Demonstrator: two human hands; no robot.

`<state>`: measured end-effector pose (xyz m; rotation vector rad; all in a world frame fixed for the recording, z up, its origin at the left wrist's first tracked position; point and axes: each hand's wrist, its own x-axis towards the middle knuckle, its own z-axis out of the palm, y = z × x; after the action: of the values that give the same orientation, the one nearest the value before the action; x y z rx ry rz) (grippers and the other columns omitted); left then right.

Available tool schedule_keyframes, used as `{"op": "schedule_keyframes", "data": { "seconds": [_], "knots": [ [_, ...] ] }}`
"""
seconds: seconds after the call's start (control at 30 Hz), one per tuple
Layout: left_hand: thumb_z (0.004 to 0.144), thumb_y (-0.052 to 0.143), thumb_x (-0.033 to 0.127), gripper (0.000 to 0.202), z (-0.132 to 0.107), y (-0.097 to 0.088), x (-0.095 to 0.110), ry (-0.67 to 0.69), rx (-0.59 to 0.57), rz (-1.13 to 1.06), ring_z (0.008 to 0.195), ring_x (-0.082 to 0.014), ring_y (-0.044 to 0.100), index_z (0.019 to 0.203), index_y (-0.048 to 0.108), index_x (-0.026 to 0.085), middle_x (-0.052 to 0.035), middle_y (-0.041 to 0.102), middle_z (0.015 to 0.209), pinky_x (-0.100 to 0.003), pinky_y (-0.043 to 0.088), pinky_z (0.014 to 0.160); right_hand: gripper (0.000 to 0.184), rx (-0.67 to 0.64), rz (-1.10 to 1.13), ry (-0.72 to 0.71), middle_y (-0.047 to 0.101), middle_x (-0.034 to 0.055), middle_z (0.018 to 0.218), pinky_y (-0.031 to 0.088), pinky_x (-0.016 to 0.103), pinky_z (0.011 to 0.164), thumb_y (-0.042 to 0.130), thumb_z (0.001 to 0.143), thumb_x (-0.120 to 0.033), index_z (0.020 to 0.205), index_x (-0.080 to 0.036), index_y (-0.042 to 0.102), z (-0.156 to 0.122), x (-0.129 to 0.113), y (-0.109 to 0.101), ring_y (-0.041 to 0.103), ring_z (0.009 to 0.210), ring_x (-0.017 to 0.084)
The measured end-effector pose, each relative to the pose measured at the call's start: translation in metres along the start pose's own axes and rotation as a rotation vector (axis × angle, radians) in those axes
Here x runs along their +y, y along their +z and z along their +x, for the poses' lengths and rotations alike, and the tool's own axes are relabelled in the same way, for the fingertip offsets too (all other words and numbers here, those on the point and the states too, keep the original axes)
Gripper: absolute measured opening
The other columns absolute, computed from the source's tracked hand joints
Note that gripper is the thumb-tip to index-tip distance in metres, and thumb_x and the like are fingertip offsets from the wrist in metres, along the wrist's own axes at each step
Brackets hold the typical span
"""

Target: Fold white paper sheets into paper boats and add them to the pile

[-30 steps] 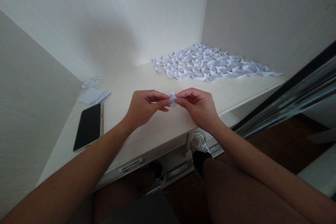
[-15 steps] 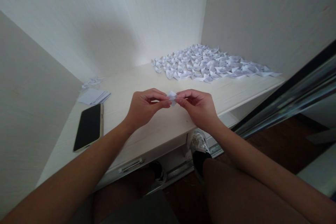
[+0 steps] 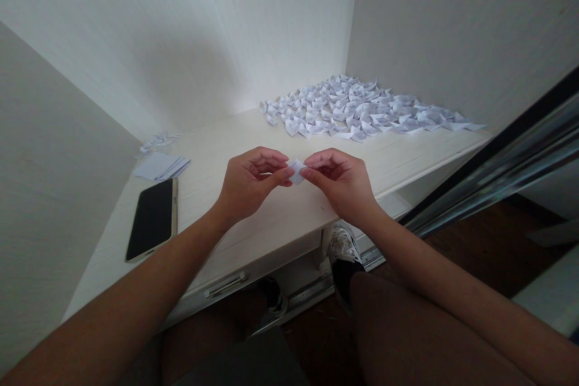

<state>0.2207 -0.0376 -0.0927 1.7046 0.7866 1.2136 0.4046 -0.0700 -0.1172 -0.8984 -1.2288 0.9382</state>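
Between my two hands, above the front part of the white shelf (image 3: 217,193), is a small folded piece of white paper (image 3: 297,172), roughly diamond-shaped. My left hand (image 3: 253,181) pinches its left corner between thumb and fingers. On the opposite corner, my right hand (image 3: 341,181) is closed in a similar pinch. The fingertips cover both side corners of the paper. Behind my hands, many folded paper boats (image 3: 357,111) lie spread close together toward the back right corner.
At the left lie a stack of white paper sheets (image 3: 160,166), some paper scraps (image 3: 158,141) behind it and a dark-screened phone (image 3: 152,217) in front. A drawer handle (image 3: 227,284) sits on the shelf's front. A dark-framed sliding door edge (image 3: 497,163) runs along the right.
The fingers of both hands have shifted slightly on the folded paper, which now faces me flatter. My left fingers are raised a little more apart from the thumb.
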Motion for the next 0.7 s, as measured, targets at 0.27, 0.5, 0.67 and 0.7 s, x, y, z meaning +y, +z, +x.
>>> {"op": "schedule_keyframes", "data": {
  "seconds": [0.27, 0.5, 0.67, 0.7],
  "knots": [
    [0.073, 0.09, 0.039, 0.033, -0.0021, 0.0034, 0.0003, -0.007, 0.014, 0.03, 0.07, -0.0184, 0.077, 0.087, 0.072, 0.015, -0.005, 0.078, 0.08, -0.032, 0.069, 0.068, 0.019, -0.025, 0.077, 0.032, 0.078, 0.0021, 0.086, 0.06, 0.034, 0.08, 0.086, 0.073, -0.025, 0.088, -0.021, 0.074, 0.0008, 0.0007, 0.0, 0.073, 0.079, 0.015],
    [0.074, 0.09, 0.043, 0.041, -0.004, 0.0059, 0.0031, 0.007, -0.031, 0.083, 0.062, -0.0155, 0.073, 0.081, 0.058, 0.019, -0.0021, 0.073, 0.073, -0.026, 0.064, 0.059, 0.026, -0.025, 0.041, 0.054, 0.076, 0.003, 0.079, 0.057, 0.033, 0.071, 0.09, 0.069, -0.036, 0.079, -0.019, 0.073, -0.0009, 0.0011, 0.0016, 0.07, 0.071, 0.015],
    [0.084, 0.081, 0.042, 0.032, -0.0046, 0.0062, 0.0011, 0.007, -0.123, 0.145, 0.067, -0.0152, 0.072, 0.086, 0.059, 0.019, -0.0026, 0.07, 0.078, -0.026, 0.064, 0.058, 0.027, -0.039, 0.043, 0.111, 0.075, 0.0032, 0.078, 0.057, 0.032, 0.069, 0.09, 0.069, -0.036, 0.078, -0.019, 0.07, 0.0005, 0.001, -0.0006, 0.069, 0.069, 0.015],
    [0.085, 0.08, 0.041, 0.029, -0.0045, 0.0062, 0.0011, 0.011, -0.137, 0.148, 0.066, -0.0144, 0.071, 0.088, 0.06, 0.019, -0.0023, 0.07, 0.078, -0.025, 0.063, 0.058, 0.026, -0.043, 0.044, 0.126, 0.075, 0.0031, 0.077, 0.057, 0.032, 0.068, 0.089, 0.069, -0.035, 0.078, -0.019, 0.07, 0.0008, 0.0008, -0.001, 0.069, 0.069, 0.015]
  ]
}}
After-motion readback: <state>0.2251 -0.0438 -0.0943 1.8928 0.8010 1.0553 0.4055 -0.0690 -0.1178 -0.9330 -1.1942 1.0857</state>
